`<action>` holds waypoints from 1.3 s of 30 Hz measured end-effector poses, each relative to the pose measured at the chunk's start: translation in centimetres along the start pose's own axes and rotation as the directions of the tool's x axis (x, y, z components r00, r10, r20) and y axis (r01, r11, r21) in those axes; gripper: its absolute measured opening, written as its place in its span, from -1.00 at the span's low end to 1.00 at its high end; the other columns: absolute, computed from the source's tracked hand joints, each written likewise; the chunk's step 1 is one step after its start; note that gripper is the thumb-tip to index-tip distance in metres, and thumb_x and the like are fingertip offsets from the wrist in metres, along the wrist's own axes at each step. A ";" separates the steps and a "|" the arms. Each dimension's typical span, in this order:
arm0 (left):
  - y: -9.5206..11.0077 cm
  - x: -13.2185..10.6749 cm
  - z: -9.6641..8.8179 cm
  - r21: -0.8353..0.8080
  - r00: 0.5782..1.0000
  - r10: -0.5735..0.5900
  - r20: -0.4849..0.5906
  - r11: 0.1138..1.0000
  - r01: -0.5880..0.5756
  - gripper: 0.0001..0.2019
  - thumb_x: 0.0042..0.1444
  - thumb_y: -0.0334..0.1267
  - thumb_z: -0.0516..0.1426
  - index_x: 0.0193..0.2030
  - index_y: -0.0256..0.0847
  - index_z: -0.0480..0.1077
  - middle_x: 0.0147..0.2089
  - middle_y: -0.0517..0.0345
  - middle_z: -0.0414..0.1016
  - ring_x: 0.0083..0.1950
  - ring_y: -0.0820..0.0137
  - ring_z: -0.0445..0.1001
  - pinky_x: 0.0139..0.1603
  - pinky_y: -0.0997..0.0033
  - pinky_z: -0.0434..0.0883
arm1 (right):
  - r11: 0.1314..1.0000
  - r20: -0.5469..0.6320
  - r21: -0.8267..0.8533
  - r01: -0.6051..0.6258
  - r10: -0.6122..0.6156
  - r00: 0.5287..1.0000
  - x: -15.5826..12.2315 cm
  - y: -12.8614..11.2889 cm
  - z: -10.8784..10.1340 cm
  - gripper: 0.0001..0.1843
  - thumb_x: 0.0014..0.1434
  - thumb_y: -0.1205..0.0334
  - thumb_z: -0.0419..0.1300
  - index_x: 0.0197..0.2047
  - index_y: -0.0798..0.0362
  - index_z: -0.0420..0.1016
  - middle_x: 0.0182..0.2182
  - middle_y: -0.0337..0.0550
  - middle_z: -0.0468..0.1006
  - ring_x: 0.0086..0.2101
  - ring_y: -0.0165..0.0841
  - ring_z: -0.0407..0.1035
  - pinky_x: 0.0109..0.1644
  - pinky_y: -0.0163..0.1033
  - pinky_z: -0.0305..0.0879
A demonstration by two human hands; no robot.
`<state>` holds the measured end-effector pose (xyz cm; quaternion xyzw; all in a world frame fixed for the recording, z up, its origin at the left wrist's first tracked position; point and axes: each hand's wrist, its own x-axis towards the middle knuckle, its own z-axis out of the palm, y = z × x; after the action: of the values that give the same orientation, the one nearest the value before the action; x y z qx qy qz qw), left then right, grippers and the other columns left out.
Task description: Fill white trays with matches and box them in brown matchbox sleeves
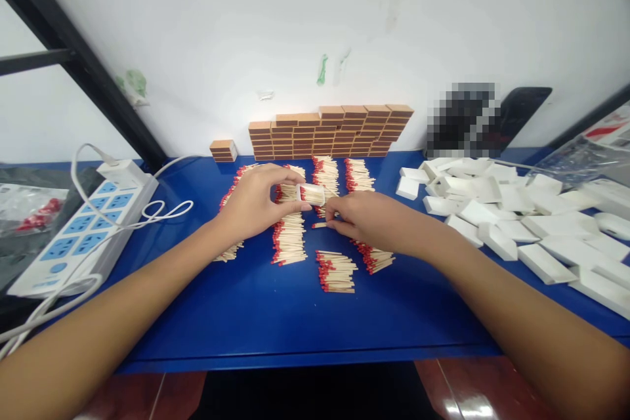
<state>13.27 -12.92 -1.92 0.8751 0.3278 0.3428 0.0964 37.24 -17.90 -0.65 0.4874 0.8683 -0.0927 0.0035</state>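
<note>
A white matchbox tray with red-tipped matches in it is gripped between the thumb and fingers of my left hand. Just to its right, my right hand pinches at a match, whose red head points left. Rows of matches lie on the blue table under and around both hands: one row below the tray, another behind it, and one beyond my right hand. A short, separate pile of matches lies nearer the front edge.
Closed matchboxes form a stacked wall at the back, with a small stack to its left. White trays are heaped on the right. A power strip with white cables stands left. A dark phone-like object leans against the wall.
</note>
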 end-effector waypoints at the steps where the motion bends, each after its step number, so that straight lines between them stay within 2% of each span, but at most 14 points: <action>1: 0.0 0.0 0.0 0.001 1.000 -0.001 -0.002 1.000 0.001 -0.65 0.15 0.04 0.38 -0.05 -0.13 0.60 -0.03 0.09 0.70 -0.02 0.23 0.62 0.04 0.20 0.48 | 1.000 -0.003 0.009 -0.001 0.001 1.000 0.0 0.0 -0.1 -0.83 0.43 0.24 0.12 -0.14 0.05 0.54 -0.35 -0.12 0.64 -0.39 -0.31 0.41 -0.35 -0.24 0.07; 11: 0.0 -0.1 -0.1 0.022 1.000 0.008 -0.001 1.000 -0.008 -0.65 0.15 0.02 0.39 -0.04 -0.14 0.59 -0.02 0.09 0.70 -0.02 0.23 0.62 0.03 0.21 0.48 | 0.995 -0.084 0.099 0.034 -0.026 0.996 -0.4 1.1 -0.6 -0.80 0.46 0.19 0.09 -0.15 0.01 0.52 -0.40 -0.21 0.60 -0.42 -0.36 0.36 -0.34 -0.26 0.08; 18: 0.0 -0.1 -0.1 0.019 1.000 0.000 -0.002 1.000 0.000 -0.63 0.15 0.03 0.39 -0.03 -0.15 0.59 -0.02 0.08 0.70 -0.02 0.23 0.62 0.02 0.21 0.47 | 0.992 -0.078 0.124 0.038 -0.028 0.997 -0.4 0.9 -0.7 -0.82 0.44 0.21 0.11 -0.15 0.02 0.52 -0.38 -0.19 0.61 -0.41 -0.35 0.38 -0.33 -0.26 0.09; 25: -0.1 0.0 -0.2 0.033 1.000 -0.007 -0.007 0.999 0.007 -0.62 0.11 0.02 0.42 -0.03 -0.14 0.60 -0.02 0.08 0.70 -0.01 0.22 0.62 0.04 0.21 0.48 | 0.971 -0.090 0.236 0.035 -0.014 0.996 -0.6 1.1 -1.1 -0.82 0.44 0.15 0.12 -0.12 -0.03 0.54 -0.45 -0.27 0.53 -0.44 -0.38 0.32 -0.35 -0.27 0.07; 31: -0.1 0.0 -0.1 0.015 1.000 0.002 -0.004 1.000 -0.002 -0.61 0.13 0.06 0.40 -0.03 -0.14 0.60 -0.04 0.07 0.70 -0.02 0.21 0.62 0.05 0.20 0.48 | 0.966 -0.184 0.256 0.029 0.019 0.983 -0.3 1.3 -1.2 -0.80 0.44 0.11 0.12 -0.13 -0.02 0.52 -0.52 -0.32 0.41 -0.49 -0.39 0.23 -0.35 -0.26 0.01; 35: 0.0 0.0 -0.1 -0.011 1.000 0.007 -0.006 1.000 -0.007 -0.59 0.11 0.07 0.40 -0.03 -0.15 0.60 -0.04 0.06 0.69 -0.02 0.21 0.62 0.04 0.19 0.48 | 0.969 -0.275 0.248 0.012 0.058 0.960 0.0 1.3 -1.2 -0.84 0.41 0.17 0.14 -0.15 0.00 0.52 -0.56 -0.36 0.35 -0.52 -0.41 0.19 -0.36 -0.26 0.00; 39: 0.2 0.0 -0.1 -0.032 1.000 0.000 -0.002 0.999 -0.001 -0.59 0.11 0.09 0.40 -0.03 -0.13 0.60 -0.03 0.05 0.69 -0.02 0.20 0.62 0.04 0.18 0.48 | 0.970 -0.317 0.241 -0.023 0.101 0.943 0.1 1.3 -1.1 -0.87 0.39 0.23 0.13 -0.14 0.01 0.51 -0.56 -0.36 0.35 -0.52 -0.41 0.18 -0.35 -0.26 0.00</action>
<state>13.31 -13.12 -1.72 0.8732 0.3221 0.3487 0.1100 38.36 -16.95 0.20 0.5200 0.8240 -0.1120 -0.1951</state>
